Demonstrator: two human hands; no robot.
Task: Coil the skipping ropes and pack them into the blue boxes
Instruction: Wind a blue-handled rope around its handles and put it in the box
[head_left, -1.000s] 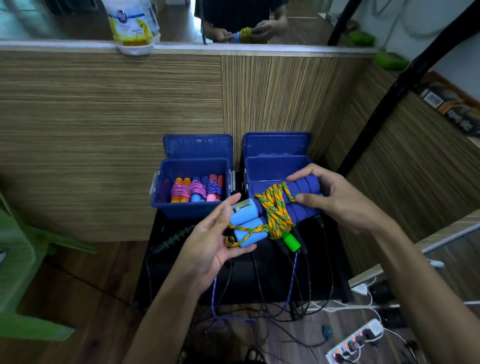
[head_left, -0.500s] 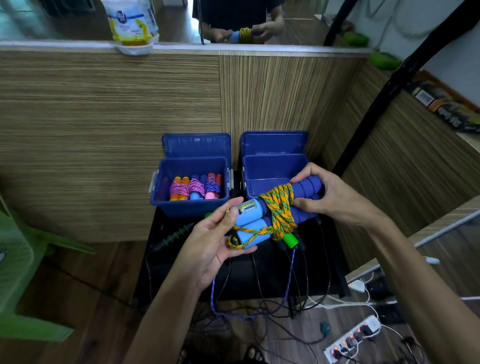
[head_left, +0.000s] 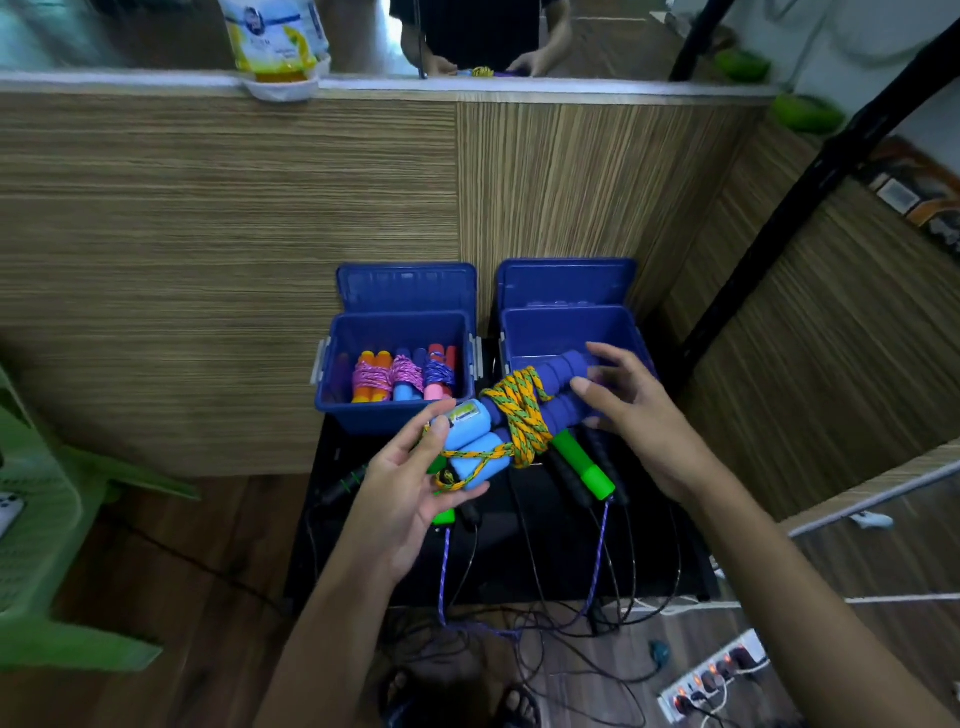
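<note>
I hold a blue-handled skipping rope (head_left: 519, 410), its orange-and-green cord wound round both handles, in front of the two open blue boxes. My left hand (head_left: 410, 483) grips the light-blue handle ends, thumb on top and fingers underneath. The fingers of my right hand (head_left: 639, 421) are stretched out, and its thumb touches the dark-blue foam ends. The left box (head_left: 395, 421) holds several coiled ropes (head_left: 400, 376) standing on end. Behind the bundle, the right box (head_left: 566, 327) shows nothing inside where I can see into it.
A green-handled rope (head_left: 582, 467) and black-handled ropes lie uncoiled on the black table (head_left: 519, 561), cords hanging off its front edge. A wood panel wall stands right behind the boxes. A power strip (head_left: 711, 680) lies on the floor at right, a green chair (head_left: 41, 519) at left.
My right hand has loosened from a full grip on the dark-blue handle ends to straighter fingers. The bundle has tilted slightly, and my left hand still holds it.
</note>
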